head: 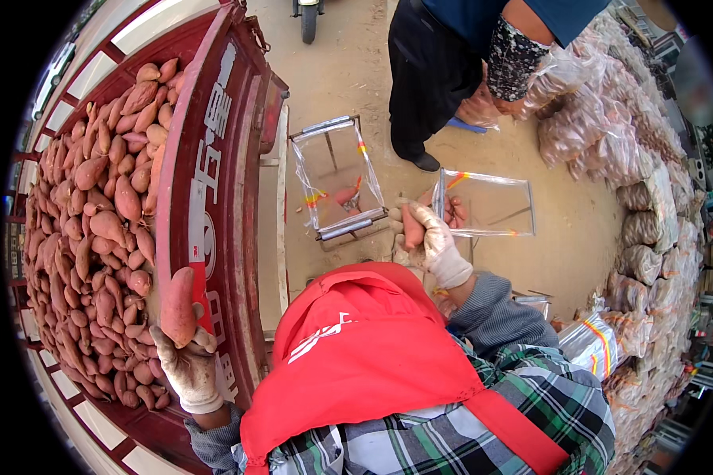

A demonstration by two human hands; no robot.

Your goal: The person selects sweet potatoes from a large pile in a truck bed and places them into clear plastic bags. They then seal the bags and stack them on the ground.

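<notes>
My left hand [189, 369], in a soiled white work glove, grips a large sweet potato [179, 312] beside the red wall of the truck bed [229, 160]. A smaller sweet potato [413, 228] is in my gloved right hand [442, 243], at the near left edge of a clear plastic bag [499, 208]. That bag hangs open on a metal frame, and several sweet potatoes [454, 211] show at its left end. Left of it, another clear bag [330, 157] is stretched on a frame with a sweet potato [346, 196] inside. A heap of sweet potatoes [104, 237] fills much of the truck bed.
A co-worker [434, 77] stands beyond the framed bags, one arm over a filled bag [478, 110]. Filled plastic bags [600, 130] are stacked along the right. A folded bundle of bags [591, 344] lies at lower right. A vehicle wheel [309, 24] shows at the top.
</notes>
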